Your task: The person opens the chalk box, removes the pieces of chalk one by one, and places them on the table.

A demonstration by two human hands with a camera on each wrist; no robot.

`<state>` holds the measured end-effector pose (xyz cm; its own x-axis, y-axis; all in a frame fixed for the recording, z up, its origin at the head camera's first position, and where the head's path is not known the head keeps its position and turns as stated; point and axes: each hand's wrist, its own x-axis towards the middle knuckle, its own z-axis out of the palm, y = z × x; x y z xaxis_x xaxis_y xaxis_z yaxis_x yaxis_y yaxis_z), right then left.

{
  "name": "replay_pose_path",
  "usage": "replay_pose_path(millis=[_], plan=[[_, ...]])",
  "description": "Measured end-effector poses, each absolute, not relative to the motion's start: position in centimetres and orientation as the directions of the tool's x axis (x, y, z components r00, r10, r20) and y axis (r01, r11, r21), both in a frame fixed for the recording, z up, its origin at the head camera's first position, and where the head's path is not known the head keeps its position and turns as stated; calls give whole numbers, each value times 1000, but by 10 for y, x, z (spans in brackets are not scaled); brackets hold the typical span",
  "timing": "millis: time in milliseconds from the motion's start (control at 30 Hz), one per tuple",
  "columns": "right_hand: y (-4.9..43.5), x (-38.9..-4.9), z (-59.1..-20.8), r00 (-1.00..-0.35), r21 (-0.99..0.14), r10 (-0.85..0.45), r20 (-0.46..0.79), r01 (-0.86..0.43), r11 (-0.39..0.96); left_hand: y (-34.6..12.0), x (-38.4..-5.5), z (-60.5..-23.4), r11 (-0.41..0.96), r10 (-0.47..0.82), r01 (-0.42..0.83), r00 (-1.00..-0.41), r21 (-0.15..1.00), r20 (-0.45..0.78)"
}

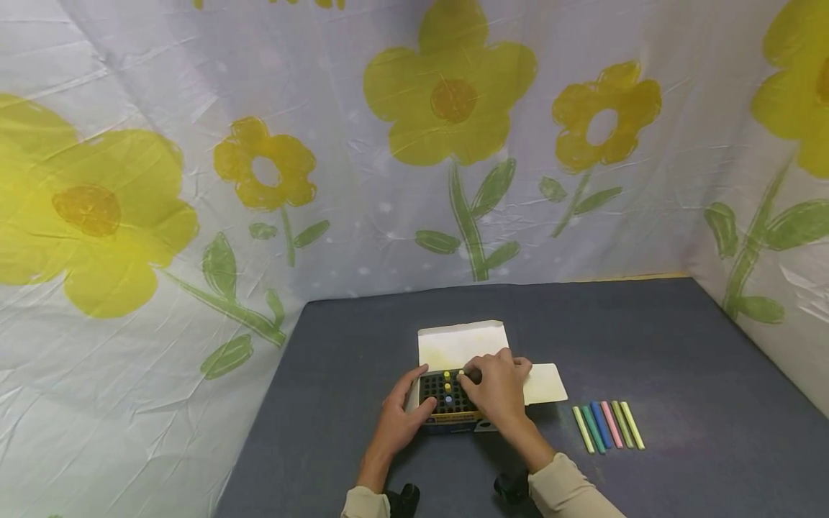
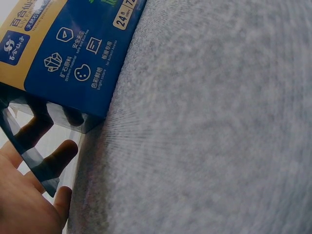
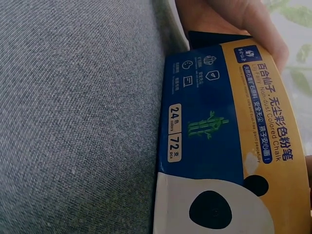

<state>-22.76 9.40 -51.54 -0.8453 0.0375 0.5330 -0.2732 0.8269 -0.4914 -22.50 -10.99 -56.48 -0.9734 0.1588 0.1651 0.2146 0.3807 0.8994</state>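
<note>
An open chalk box [image 1: 453, 417] sits on the table, with a black grid of holes inside. A few chalk sticks stand in the grid, among them a yellow one [image 1: 447, 388] and a pale violet one [image 1: 449, 400]. My left hand [image 1: 396, 417] grips the box's left end, thumb at the front edge and fingers round the side; the left wrist view shows its fingers by the end flap [image 2: 29, 156]. Over the right part of the grid, my right hand [image 1: 499, 385] pinches a pale yellow chalk stick [image 1: 461, 373] by its top. In the right wrist view the box front [image 3: 209, 112] shows printed lettering.
Several loose chalk sticks [image 1: 609, 426] in yellow, green, blue and pink lie in a row on the dark table [image 1: 712, 374], right of the box. The white lid [image 1: 461, 344] is folded back, and a side flap [image 1: 545, 383] sticks out right. A flowered curtain [image 1: 363, 237] hangs behind.
</note>
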Motion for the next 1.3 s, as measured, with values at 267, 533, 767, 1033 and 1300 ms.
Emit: replay_pose_path(millis=[267,533,767,1033,1300], plan=[[95,-227,-514,-859,-568,44,510,-298,767,-109,-225,-564,369,159,214,-973,905,165],[95,-227,-513,-845,-614,46,532,-349,708,-110,-224,-564,365,158,201,-976,909,152],[96,-228,-509,-863,-669,30,504,-369,645,-110,-225,-565,364,152,193,-978,911,146],[98,-231,-507,-826,-665,4,563,-451,595,-110,-225,-565,359,148,179,-980,916,134],[105,-236,-502,-770,-623,-12,638,-525,580,-109,-225,-564,383,137,174,-982,907,131]])
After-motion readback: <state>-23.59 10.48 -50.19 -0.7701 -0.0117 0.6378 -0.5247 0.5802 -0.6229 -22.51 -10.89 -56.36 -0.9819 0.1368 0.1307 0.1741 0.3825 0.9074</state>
